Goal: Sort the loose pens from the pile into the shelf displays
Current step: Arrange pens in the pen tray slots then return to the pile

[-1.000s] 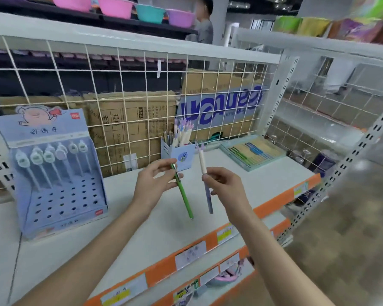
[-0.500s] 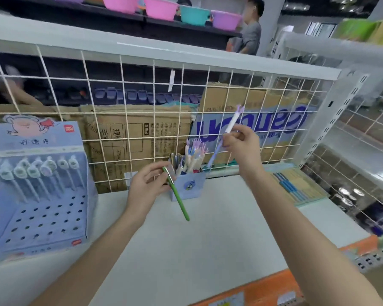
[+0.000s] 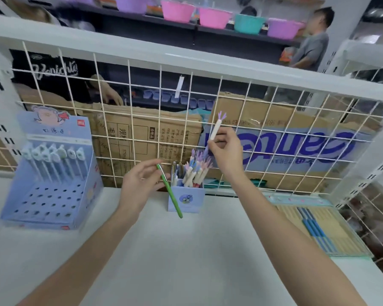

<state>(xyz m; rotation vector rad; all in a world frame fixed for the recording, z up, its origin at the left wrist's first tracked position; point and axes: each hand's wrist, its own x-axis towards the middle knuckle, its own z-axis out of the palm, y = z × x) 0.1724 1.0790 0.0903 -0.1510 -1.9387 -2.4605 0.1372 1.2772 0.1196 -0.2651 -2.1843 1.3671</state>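
The right hand (image 3: 224, 149) had lifted its cream pen (image 3: 215, 129), fingers pinching it, above the blue cup (image 3: 186, 198), likely for dropping in; the left hand (image 3: 139, 186) gripped a green pen (image 3: 170, 193).

White pen (image 3: 215, 129) in right hand (image 3: 227, 149), now lower, just above pen cup (image 3: 186, 198).

Two hands (image 3: 139, 184), one green pen (image 3: 169, 192), one cream pen (image 3: 215, 128), one blue pen cup (image 3: 186, 198), one tiered pen display (image 3: 51, 191), six capped pens (image 3: 53, 153), five plastic basins (image 3: 215, 17).
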